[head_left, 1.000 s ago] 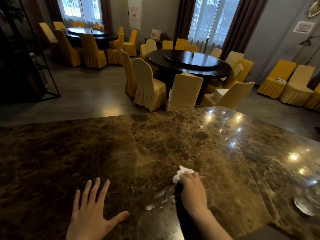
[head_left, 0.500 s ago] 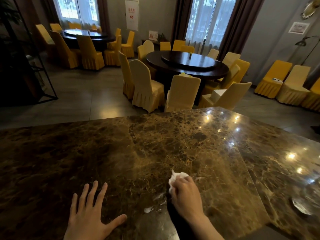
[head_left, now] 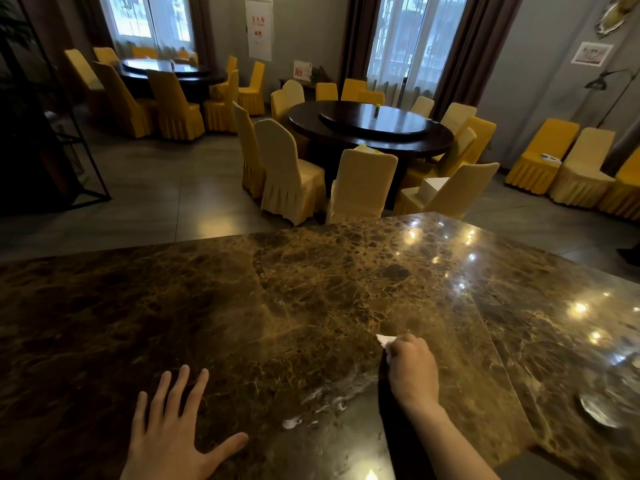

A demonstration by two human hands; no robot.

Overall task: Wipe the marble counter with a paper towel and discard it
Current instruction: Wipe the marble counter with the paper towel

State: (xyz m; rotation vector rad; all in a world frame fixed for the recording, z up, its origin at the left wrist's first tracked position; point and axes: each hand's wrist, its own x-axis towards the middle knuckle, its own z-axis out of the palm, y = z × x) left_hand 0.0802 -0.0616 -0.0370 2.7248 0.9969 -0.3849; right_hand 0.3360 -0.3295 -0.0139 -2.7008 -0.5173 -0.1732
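Head view: paper towel [head_left: 385, 340] bunched under closed right hand [head_left: 412, 370] on marble counter [head_left: 311, 299].

Beyond the near edge, a dark round dining table [head_left: 370, 133] stands with a raised turntable [head_left: 374, 121] at its middle, ringed by chairs in yellow and cream covers [head_left: 289, 171]. A second round table [head_left: 166, 72] with similar chairs sits far left by a curtained window [head_left: 149, 19]. More covered chairs [head_left: 540, 155] line the right wall. A white poster [head_left: 259, 29] hangs between the windows; a black metal frame [head_left: 86, 161] stands at left on the grey tiled floor [head_left: 156, 202].
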